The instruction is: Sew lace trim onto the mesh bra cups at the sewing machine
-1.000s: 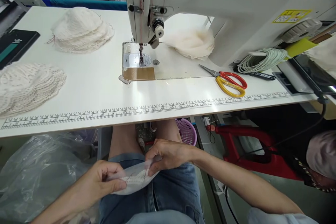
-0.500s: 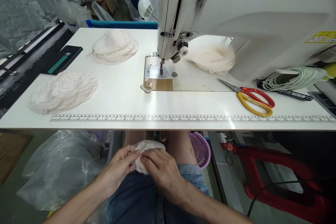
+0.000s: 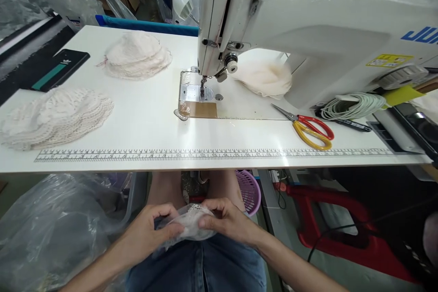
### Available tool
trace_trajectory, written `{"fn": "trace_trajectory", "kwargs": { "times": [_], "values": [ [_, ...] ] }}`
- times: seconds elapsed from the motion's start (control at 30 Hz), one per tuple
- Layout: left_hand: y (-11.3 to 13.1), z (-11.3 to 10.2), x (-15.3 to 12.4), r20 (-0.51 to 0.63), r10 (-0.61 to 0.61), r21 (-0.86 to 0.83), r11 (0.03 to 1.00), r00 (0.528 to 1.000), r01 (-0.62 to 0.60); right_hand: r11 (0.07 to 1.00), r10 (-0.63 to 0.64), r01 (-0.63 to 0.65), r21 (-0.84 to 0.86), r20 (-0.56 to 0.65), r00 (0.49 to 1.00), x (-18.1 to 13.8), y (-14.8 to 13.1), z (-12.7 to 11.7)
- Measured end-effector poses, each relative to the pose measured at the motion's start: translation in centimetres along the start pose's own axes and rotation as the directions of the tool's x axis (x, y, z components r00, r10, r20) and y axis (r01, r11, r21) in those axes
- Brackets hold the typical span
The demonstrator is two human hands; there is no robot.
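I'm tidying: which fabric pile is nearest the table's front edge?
The leftmost pile, by the ruler; the rear-left pile and cream fabric lie farther back.

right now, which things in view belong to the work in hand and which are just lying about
Probably involved: white cloth piece, held by left hand and right hand; near cloth stack; far cloth stack; sewing machine; scissors.

Seemingly just lying about: black green-striped item; coiled cord; purple basket.

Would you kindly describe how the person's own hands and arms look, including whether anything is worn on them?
The left hand and right hand are bare, without gloves, and no ring shows. Both forearms are uncovered as far as the picture reaches, with no sleeve, watch or bracelet visible.
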State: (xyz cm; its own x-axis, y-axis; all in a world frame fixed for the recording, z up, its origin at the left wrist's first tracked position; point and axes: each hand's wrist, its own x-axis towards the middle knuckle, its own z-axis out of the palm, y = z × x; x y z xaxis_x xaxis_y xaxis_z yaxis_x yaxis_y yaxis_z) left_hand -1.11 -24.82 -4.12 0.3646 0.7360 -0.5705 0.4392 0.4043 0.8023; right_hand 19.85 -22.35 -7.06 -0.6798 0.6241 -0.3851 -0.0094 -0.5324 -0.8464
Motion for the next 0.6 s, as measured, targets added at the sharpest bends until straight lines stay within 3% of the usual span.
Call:
{"fn": "trace_trajectory", "kwargs": {
  "times": [0.4,0.6],
  "values": [
    [0.61,-0.09,-0.46,0.126,0.045,-0.112,0.993,0.991,-0.03,0.999,0.054,-0.053,-0.006,0.147,0.988,0.23,-0.24,-0.37],
    [0.3,-0.07,-0.43,0.134,-0.015,-0.078,0.997,0.991,0.026,0.997,0.077,-0.078,0.003,0.05,0.996,0.35,-0.15,-0.64]
  ]
}}
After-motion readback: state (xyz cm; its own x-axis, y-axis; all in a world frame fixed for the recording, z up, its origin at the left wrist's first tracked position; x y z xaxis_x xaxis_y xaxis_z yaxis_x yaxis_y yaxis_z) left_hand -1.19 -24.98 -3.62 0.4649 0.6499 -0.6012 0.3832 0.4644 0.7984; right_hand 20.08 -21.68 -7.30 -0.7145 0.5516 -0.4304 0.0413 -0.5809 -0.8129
